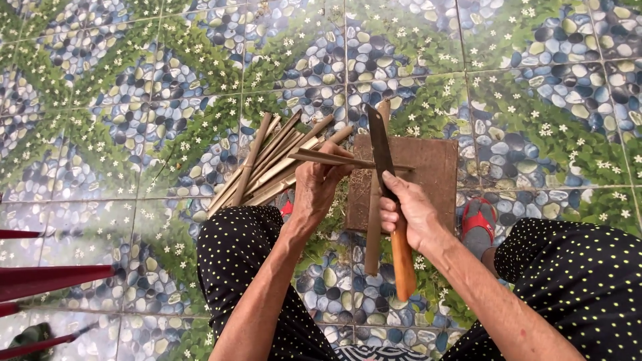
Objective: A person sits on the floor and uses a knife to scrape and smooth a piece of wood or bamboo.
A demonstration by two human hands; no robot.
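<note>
I look down on a pebble-and-leaf patterned tile floor [535, 100]; my left hand [314, 190] is closed around a thin bamboo strip [348, 159] at centre, pointing toward 3 o'clock; my right hand [411, 214] is clamped on the orange wooden handle of a long knife [382, 154], blade toward 12 o'clock, crossing the strip; beneath lies a brown wooden board [431, 170]; a bundle of bamboo sticks [267, 164] fans at 10 o'clock; red sandals [478, 220] at 4 o'clock; red rods [47, 281] at 8 o'clock.
</note>
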